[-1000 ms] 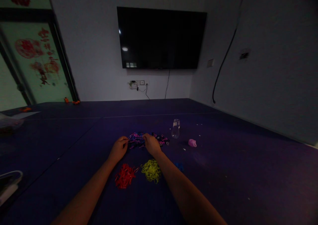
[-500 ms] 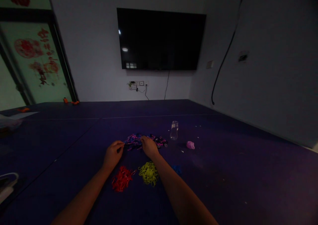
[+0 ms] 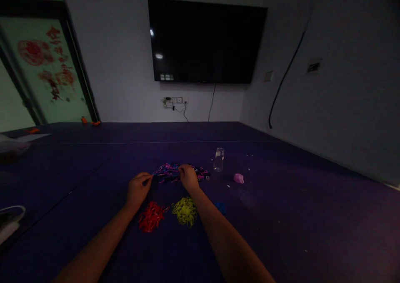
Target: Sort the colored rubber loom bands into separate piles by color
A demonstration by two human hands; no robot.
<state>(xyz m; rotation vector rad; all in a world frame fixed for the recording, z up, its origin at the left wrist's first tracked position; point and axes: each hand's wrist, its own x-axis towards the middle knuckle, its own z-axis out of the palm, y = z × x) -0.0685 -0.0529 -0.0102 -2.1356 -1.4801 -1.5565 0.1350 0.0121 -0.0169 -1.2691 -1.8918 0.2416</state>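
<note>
The biggest thing is the dark purple floor [image 3: 296, 216], and it goes all the way to the wall [image 3: 118, 54]. A big black TV [image 3: 206, 41] hangs on the wall, wider than it is tall.

Two bare arms reach out over the floor. The left hand [image 3: 137, 189] is at the left end of a pile of mixed loops [image 3: 168, 172], pink, blue and dark. Its thumb and fingers pinch a thin strand [image 3: 155, 174] that points right, into the pile. The right hand [image 3: 189, 179] is over the middle of the pile, with its fingers bent down and in. I cannot tell if they grip a loop.

The mixed pile is long and low. Its long way runs left to right, across the front of the person, and its right end pokes out past the right hand.

Nearer the person are a red pile [image 3: 151, 217] and a yellow pile [image 3: 185, 212], side by side. The red one has a small tail pointing right. A clear bottle [image 3: 219, 160] is right of the mixed pile, its long way pointing away. A blue pile [image 3: 221, 208] peeks out by the right arm. A small pink thing [image 3: 238, 178] sits near the bottle.
</note>
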